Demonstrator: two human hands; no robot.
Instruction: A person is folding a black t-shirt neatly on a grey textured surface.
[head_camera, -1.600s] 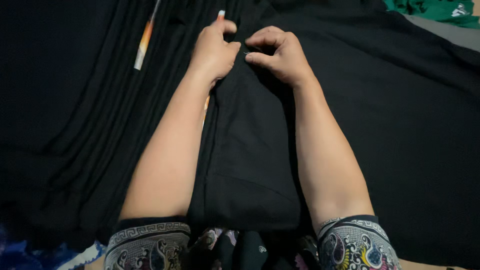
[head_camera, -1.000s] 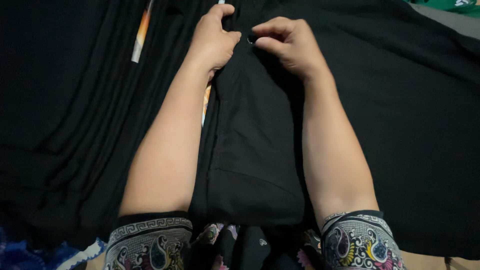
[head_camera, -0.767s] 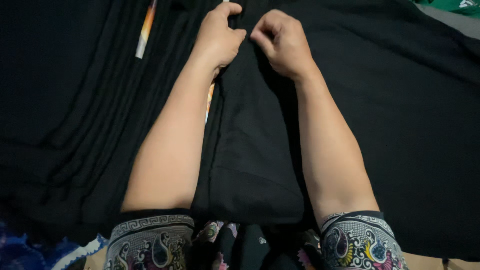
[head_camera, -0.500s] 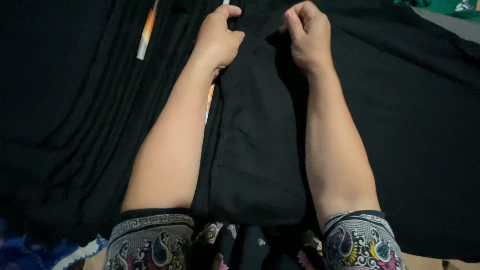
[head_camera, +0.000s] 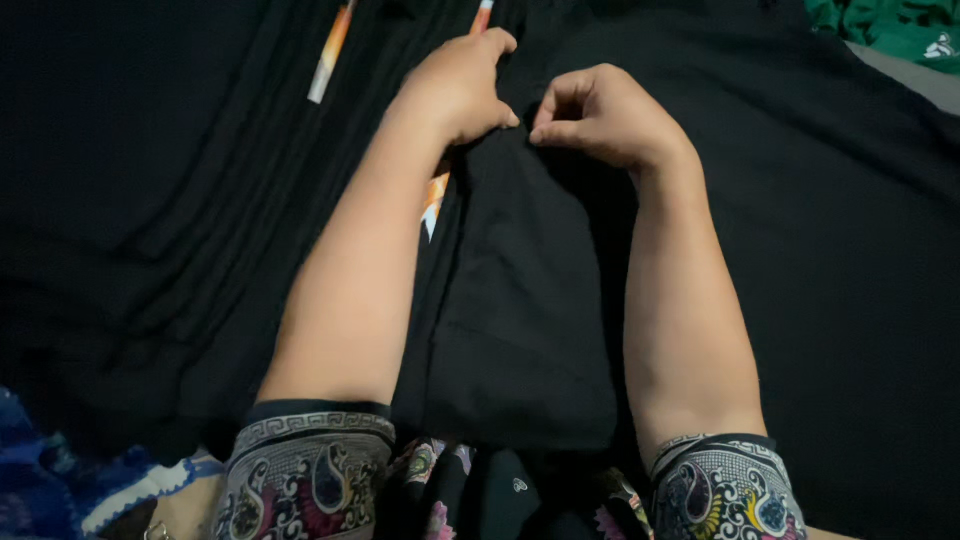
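Note:
A large black cloth (head_camera: 800, 260) is spread in front of me and fills most of the view. A folded strip of it (head_camera: 520, 320) runs between my forearms toward my lap. My left hand (head_camera: 462, 88) presses down on the cloth near the top, fingers curled over a fold. My right hand (head_camera: 600, 115) sits just beside it, thumb and fingers pinching a fold of the same cloth. The two hands are almost touching. An orange and white strip (head_camera: 436, 200) shows under my left wrist.
A second orange and white strip (head_camera: 330, 52) lies on the cloth at the upper left. Green fabric (head_camera: 890, 25) sits at the top right corner. Blue and white crochet (head_camera: 110, 480) shows at the lower left. My patterned sleeves (head_camera: 310, 470) frame the bottom.
My right hand has come back down and left, from far up the cloth to beside my left hand. The left hand has stayed on the fold.

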